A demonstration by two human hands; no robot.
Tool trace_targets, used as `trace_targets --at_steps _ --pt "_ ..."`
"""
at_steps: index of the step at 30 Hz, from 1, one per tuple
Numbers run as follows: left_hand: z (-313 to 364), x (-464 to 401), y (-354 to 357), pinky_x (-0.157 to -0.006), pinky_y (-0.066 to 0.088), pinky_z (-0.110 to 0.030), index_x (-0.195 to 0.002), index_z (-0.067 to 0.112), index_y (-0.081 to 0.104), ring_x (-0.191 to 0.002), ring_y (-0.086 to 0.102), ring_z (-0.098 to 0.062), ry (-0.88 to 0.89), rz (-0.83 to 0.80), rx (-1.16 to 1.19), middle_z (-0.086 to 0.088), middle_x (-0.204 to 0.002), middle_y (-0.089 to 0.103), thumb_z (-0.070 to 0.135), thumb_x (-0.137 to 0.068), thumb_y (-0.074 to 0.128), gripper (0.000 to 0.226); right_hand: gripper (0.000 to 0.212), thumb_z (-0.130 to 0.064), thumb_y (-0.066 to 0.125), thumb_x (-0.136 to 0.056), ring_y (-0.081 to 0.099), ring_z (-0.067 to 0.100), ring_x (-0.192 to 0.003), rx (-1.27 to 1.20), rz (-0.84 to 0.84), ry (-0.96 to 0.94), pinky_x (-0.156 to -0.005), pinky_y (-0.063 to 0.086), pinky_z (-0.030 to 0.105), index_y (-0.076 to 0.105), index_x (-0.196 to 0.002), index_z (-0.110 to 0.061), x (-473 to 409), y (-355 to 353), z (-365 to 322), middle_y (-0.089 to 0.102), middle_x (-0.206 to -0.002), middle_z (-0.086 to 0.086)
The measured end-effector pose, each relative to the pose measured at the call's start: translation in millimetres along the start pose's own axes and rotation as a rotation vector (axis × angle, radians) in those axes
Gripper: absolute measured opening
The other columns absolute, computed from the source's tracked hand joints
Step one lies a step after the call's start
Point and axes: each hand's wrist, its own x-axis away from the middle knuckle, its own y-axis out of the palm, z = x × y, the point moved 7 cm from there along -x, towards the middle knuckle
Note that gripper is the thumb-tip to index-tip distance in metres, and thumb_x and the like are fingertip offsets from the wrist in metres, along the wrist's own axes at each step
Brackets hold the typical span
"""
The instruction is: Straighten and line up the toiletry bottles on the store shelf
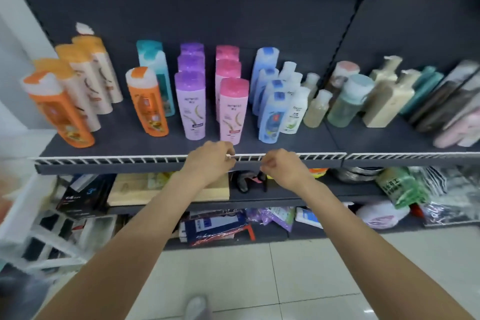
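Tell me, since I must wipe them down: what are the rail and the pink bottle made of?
Rail: looks like white-coated metal wire, thin bars in a regular grid. Front pink bottle: apparently glossy plastic, with a soft sheen, moulded cap and printed label. Motion blur leaves both uncertain.

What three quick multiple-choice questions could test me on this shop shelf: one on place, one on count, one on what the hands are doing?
1. Where are the hands?
A. at the shelf's front rail
B. on a purple bottle
C. on the floor

2. How many purple-capped bottles stand in a row?
A. one
B. three
C. six

3. What are the hands holding?
A. an orange bottle
B. a pink bottle
C. no bottle

Answers:
1 A: left hand and right hand are at the white wire rail.
2 B: purple bottles show three caps.
3 C: the curled fingers enclose no bottle.
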Motion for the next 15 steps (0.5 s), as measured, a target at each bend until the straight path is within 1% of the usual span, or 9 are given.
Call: trace_targets --at_steps 2,4,8,10,13,15 --pt "34 -22 2 -0.087 0.048 -0.037 -0.114 0.025 0.058 -0.106 0.056 -0.022 0.060 -0.008 -0.006 0.000 -0.114 0.063 0.032 -0.092 0.051 0.024 0.026 -0.020 0.054 -0.089 0.060 0.030 -0.105 -0.003 0.032 0.031 -0.090 0.050 0.042 0.065 -0.111 -0.011 -6 -24 28 0.066 -0.112 0.013" --pt "66 -46 3 -0.087 0.049 -0.037 -0.115 0.024 0.058 -0.105 0.057 -0.021 0.118 -0.011 0.002 0.001 -0.113 0.064 0.031 -0.092 0.051 0.025 0.028 -0.020 0.054 -0.090 0.061 0.028 -0.105 -0.015 0.085 0.054 -0.090 0.050 0.040 0.064 -0.116 -0.015 -14 -50 53 0.066 -0.114 0.011" --pt "121 -101 6 -0.088 0.048 -0.038 -0.115 0.027 0.058 -0.107 0.057 -0.024 0.181 -0.010 0.012 0.000 -0.117 0.062 0.032 -0.091 0.051 0.026 0.021 -0.020 0.056 -0.090 0.062 0.026 -0.100 -0.046 0.185 0.077 -0.087 0.051 0.040 0.066 -0.108 -0.015 -39 -101 94 0.070 -0.103 0.008" --pt "147 -129 3 -0.086 0.048 -0.036 -0.112 0.029 0.059 -0.104 0.057 -0.023 0.213 0.005 0.028 0.002 -0.114 0.062 0.032 -0.090 0.050 0.024 0.020 -0.019 0.058 -0.089 0.063 0.025 -0.100 -0.057 0.218 0.075 -0.087 0.051 0.039 0.066 -0.106 -0.015 -55 -125 110 0.071 -0.101 0.006" --pt "181 -167 -1 -0.083 0.051 -0.040 -0.104 0.028 0.061 -0.097 0.060 -0.021 0.261 0.014 0.068 0.002 -0.105 0.065 0.032 -0.090 0.051 0.018 0.025 -0.016 0.059 -0.088 0.063 0.026 -0.101 -0.039 0.255 0.057 -0.088 0.050 0.036 0.064 -0.112 -0.013 -75 -160 130 0.071 -0.103 0.007" --pt "199 -190 0 -0.082 0.052 -0.042 -0.102 0.028 0.062 -0.096 0.061 -0.021 0.292 0.004 0.073 0.002 -0.105 0.066 0.030 -0.089 0.051 0.017 0.027 -0.012 0.060 -0.088 0.062 0.025 -0.101 -0.039 0.296 0.024 -0.088 0.048 0.034 0.063 -0.115 -0.009 -85 -181 140 0.069 -0.107 0.009"
